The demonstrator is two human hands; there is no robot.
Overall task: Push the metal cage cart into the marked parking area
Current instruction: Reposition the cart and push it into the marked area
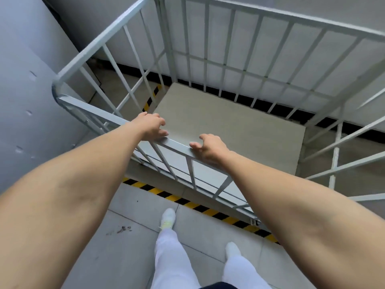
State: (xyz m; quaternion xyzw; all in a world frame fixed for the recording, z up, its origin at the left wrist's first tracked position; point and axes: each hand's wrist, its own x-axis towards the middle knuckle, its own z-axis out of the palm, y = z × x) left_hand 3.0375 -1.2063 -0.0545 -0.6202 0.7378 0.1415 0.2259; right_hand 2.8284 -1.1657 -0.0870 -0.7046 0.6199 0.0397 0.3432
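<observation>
The grey metal cage cart (129,30) stands in front of me, its barred sides rising around a pale flat base (239,130). Both hands are on its near top rail (179,146). My left hand (151,126) is curled over the rail on the left, and my right hand (211,147) grips it a little to the right, thumb on top. Yellow-and-black striped floor tape (187,203) runs just under the cart's near side, and another strip of tape (153,95) shows through the left bars. The cart's base lies beyond the near strip.
A white wall (343,9) with a dark skirting rises close behind the cart's far side. A grey panel (25,90) stands close on the left. My legs in white trousers and white shoes (167,219) are on the tiled floor just short of the near tape.
</observation>
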